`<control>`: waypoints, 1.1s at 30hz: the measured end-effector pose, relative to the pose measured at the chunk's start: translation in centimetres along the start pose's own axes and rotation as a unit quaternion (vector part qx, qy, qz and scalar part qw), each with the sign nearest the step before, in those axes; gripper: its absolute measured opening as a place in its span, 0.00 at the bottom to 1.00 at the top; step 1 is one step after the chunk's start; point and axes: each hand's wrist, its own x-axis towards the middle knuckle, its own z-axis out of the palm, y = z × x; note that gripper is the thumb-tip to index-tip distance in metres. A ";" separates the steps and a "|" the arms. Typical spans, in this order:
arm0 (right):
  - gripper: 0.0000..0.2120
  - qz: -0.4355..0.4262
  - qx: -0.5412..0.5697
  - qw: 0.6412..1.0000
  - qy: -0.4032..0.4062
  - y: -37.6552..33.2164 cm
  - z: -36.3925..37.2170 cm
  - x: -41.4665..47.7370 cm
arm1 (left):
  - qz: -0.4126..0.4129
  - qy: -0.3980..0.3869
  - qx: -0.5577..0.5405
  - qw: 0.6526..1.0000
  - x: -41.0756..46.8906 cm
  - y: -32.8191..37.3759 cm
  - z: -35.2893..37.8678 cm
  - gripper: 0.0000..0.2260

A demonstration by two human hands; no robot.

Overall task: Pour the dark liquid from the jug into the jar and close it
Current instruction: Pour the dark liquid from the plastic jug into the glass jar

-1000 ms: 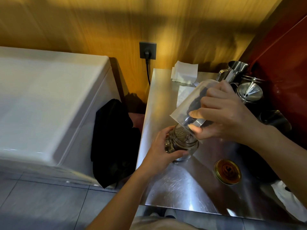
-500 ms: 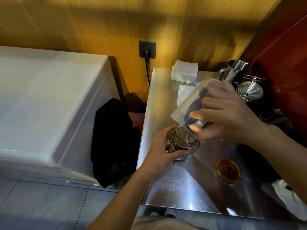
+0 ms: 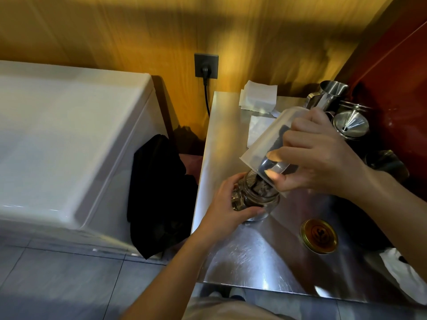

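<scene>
While my right hand (image 3: pixel 316 158) gripped the tipped jug (image 3: pixel 268 139) at center frame, my left hand (image 3: pixel 227 204) was wrapped around the jar (image 3: pixel 256 197) just below it — dark liquid going in. Lid (image 3: pixel 319 235) sat lower right. Tip too hard and it'd slop onto the steel counter (image 3: pixel 242 257).

A steel table (image 3: pixel 242 257) stands against a wooden wall (image 3: pixel 138 26). At its far edge lie white papers (image 3: pixel 257 98). In the far right corner are a metal pitcher (image 3: pixel 329 93) and, just beside it, a metal funnel (image 3: pixel 351 123). A crumpled tissue (image 3: pixel 403 272) lies at the near right. A socket (image 3: pixel 206 65) with a black plug is on the wall. Left of the table hangs a black cloth (image 3: pixel 159 195), next to a white appliance (image 3: pixel 69 139). The floor (image 3: pixel 57 285) has grey tiles.
</scene>
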 end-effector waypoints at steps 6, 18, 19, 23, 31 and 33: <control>0.15 -0.014 0.000 1.000 0.004 0.1 -0.1 -0.1 | -0.010 -0.004 0.006 1.000 0.1 -0.1 0.0 0.32; 0.14 -0.025 -0.004 1.000 0.000 0.0 -0.2 -0.1 | -0.017 -0.005 0.009 1.000 0.2 -0.2 -0.1 0.32; 0.15 -0.027 -0.006 1.000 -0.002 0.0 -0.2 0.0 | -0.018 -0.006 0.009 1.000 0.2 -0.2 -0.1 0.32; 0.14 -0.039 -0.009 0.999 0.000 -0.2 -0.3 0.1 | -0.016 -0.006 0.008 1.000 0.1 -0.1 -0.1 0.31; 0.13 -0.046 -0.005 0.999 -0.008 -0.6 -0.4 0.1 | -0.013 -0.001 0.006 1.000 0.1 -0.1 -0.1 0.31; 0.13 -0.048 -0.009 0.999 -0.009 -0.7 -0.5 0.0 | -0.012 -0.001 0.009 1.000 0.1 -0.2 -0.1 0.32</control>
